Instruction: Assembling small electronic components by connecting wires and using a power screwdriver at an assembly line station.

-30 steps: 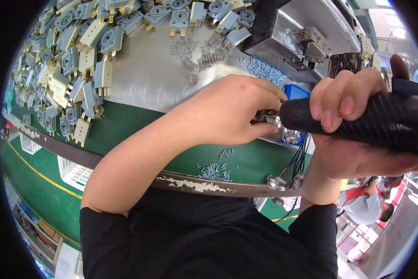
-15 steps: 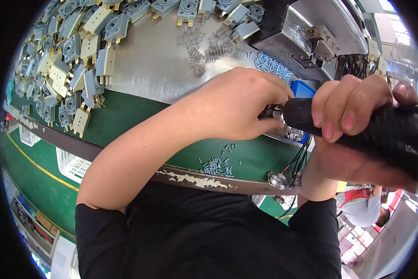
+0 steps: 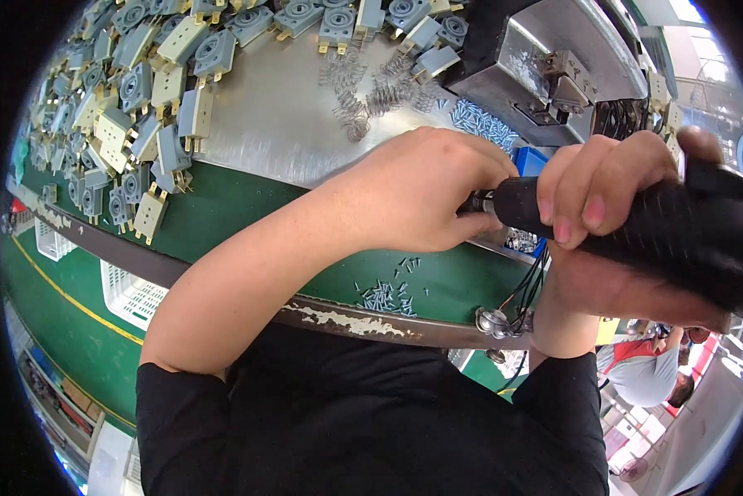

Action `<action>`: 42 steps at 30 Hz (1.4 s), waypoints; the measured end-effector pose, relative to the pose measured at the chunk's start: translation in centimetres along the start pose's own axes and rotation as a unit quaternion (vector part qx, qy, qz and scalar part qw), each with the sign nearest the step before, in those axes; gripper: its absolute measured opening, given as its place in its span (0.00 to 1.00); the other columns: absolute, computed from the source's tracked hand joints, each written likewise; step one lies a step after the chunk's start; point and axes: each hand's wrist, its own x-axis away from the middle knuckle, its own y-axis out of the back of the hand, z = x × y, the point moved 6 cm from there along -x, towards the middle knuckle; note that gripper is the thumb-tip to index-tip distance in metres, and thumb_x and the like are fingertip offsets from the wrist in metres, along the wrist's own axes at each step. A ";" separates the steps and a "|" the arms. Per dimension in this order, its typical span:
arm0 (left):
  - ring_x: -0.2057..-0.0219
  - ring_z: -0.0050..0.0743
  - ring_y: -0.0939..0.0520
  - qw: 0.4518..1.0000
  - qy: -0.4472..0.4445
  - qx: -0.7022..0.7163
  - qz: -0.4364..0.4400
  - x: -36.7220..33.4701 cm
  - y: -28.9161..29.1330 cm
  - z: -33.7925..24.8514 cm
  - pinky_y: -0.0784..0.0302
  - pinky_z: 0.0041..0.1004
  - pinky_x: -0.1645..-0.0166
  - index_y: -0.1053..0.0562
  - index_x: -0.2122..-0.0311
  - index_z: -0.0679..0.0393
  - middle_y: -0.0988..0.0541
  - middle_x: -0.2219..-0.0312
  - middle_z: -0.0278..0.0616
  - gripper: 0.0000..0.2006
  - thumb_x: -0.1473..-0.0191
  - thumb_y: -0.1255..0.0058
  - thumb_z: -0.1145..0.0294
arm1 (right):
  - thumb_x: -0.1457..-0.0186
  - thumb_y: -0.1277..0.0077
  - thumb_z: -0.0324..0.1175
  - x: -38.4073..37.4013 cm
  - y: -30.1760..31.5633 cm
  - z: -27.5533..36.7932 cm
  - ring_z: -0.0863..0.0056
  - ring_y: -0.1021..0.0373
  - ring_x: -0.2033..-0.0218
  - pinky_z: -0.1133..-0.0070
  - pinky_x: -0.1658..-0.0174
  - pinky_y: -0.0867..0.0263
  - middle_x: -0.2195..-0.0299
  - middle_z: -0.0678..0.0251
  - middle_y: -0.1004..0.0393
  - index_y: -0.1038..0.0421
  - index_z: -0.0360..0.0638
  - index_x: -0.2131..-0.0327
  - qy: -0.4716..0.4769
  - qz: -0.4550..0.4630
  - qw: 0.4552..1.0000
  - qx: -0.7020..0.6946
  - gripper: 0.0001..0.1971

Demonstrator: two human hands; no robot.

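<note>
My right hand (image 3: 607, 194) is wrapped round a black electric screwdriver (image 3: 677, 236), held nearly level with its nose toward the left. Close against that nose, my left hand (image 3: 438, 190) is closed, thumb below and fingers above. A bit of dark metal shows between them at the tool's tip; the back of the hand hides what else it grips. Blue-silver screws (image 3: 485, 124) are heaped just beyond my left hand. A smaller pile of screws (image 3: 386, 298) lies on the green mat on the near side of my left wrist.
Many grey and cream socket-like parts (image 3: 136, 87) with brass tabs cover the left and back of the bench. Coil springs (image 3: 380, 95) lie on the metal sheet (image 3: 264, 107). At right stand a metal fixture (image 3: 545, 70) and a blue bin (image 3: 533, 159). Cables hang over the bench edge (image 3: 355, 321).
My right hand and the screwdriver have shifted slightly left. My left hand stays closed at the tool's tip, almost in the same place.
</note>
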 end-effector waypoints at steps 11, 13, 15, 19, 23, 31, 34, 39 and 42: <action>0.57 0.49 0.15 0.993 -0.085 -0.047 -0.061 -0.1 0.3 -1.1 0.19 0.39 0.51 0.18 0.57 0.61 0.16 0.60 0.47 0.18 0.55 0.30 0.72 | 0.48 0.53 0.81 -0.5 8.4 3.8 0.71 0.35 0.73 0.71 0.65 0.37 0.71 0.63 0.31 0.43 0.33 0.35 0.032 -0.109 0.992 0.046 0.58; 0.58 0.48 0.15 0.985 -0.142 -0.057 -0.082 0.2 0.3 -1.5 0.19 0.39 0.53 0.18 0.58 0.61 0.16 0.61 0.46 0.18 0.56 0.28 0.72 | 0.37 0.62 0.74 -0.5 9.1 3.6 0.66 0.28 0.70 0.70 0.61 0.30 0.67 0.58 0.26 0.39 0.32 0.45 0.041 -0.138 0.988 0.058 0.45; 0.62 0.44 0.14 0.967 -0.213 -0.059 -0.126 0.4 0.4 -2.7 0.18 0.39 0.55 0.19 0.61 0.59 0.16 0.64 0.44 0.18 0.60 0.25 0.73 | 0.27 0.70 0.62 -0.2 9.4 3.9 0.65 0.23 0.64 0.70 0.56 0.25 0.65 0.55 0.24 0.34 0.31 0.55 0.077 -0.094 0.990 0.077 0.35; 0.62 0.43 0.13 0.969 -0.208 -0.109 -0.079 0.9 -0.9 -3.6 0.17 0.37 0.56 0.19 0.64 0.60 0.15 0.66 0.42 0.16 0.60 0.24 0.73 | 0.30 0.65 0.66 0.8 8.4 4.5 0.63 0.25 0.52 0.67 0.42 0.32 0.56 0.54 0.25 0.54 0.33 0.29 0.031 -0.032 0.976 0.213 0.45; 0.60 0.45 0.13 0.985 -0.148 -0.062 -0.066 1.0 -0.9 -2.8 0.17 0.38 0.54 0.18 0.65 0.61 0.14 0.65 0.43 0.14 0.59 0.25 0.74 | 0.26 0.55 0.38 2.1 7.5 3.8 0.77 0.30 0.52 0.78 0.48 0.32 0.52 0.64 0.26 0.39 0.36 0.38 0.036 -0.061 0.984 0.161 0.21; 0.61 0.46 0.12 0.973 -0.193 -0.088 -0.089 1.1 -1.0 -3.2 0.16 0.38 0.53 0.18 0.63 0.61 0.14 0.65 0.45 0.16 0.60 0.25 0.74 | 0.40 0.42 0.34 7.2 6.2 5.1 0.57 0.32 0.44 0.65 0.39 0.36 0.47 0.54 0.27 0.29 0.37 0.43 -0.038 0.121 0.865 0.485 0.23; 0.64 0.43 0.11 0.972 -0.185 -0.065 -0.127 1.6 -0.5 -3.7 0.15 0.36 0.54 0.17 0.61 0.60 0.14 0.65 0.45 0.18 0.61 0.24 0.73 | 0.47 0.36 0.37 8.7 4.1 3.8 0.48 0.37 0.38 0.58 0.37 0.41 0.46 0.53 0.27 0.27 0.39 0.45 0.021 0.165 0.813 0.558 0.27; 0.61 0.34 0.12 0.974 -0.014 -0.038 -0.225 1.8 0.5 -3.2 0.16 0.31 0.55 0.17 0.59 0.60 0.13 0.63 0.43 0.19 0.59 0.24 0.73 | 0.47 0.36 0.35 8.5 4.2 2.8 0.57 0.25 0.56 0.65 0.49 0.31 0.59 0.61 0.22 0.24 0.40 0.52 0.024 0.082 0.814 0.574 0.19; 0.60 0.37 0.13 0.973 -0.038 -0.064 -0.220 1.5 0.3 -4.1 0.19 0.32 0.53 0.18 0.58 0.61 0.14 0.63 0.44 0.20 0.59 0.24 0.74 | 0.52 0.33 0.32 8.6 4.5 2.3 0.56 0.24 0.56 0.64 0.49 0.30 0.58 0.59 0.21 0.22 0.40 0.52 0.043 0.054 0.814 0.577 0.21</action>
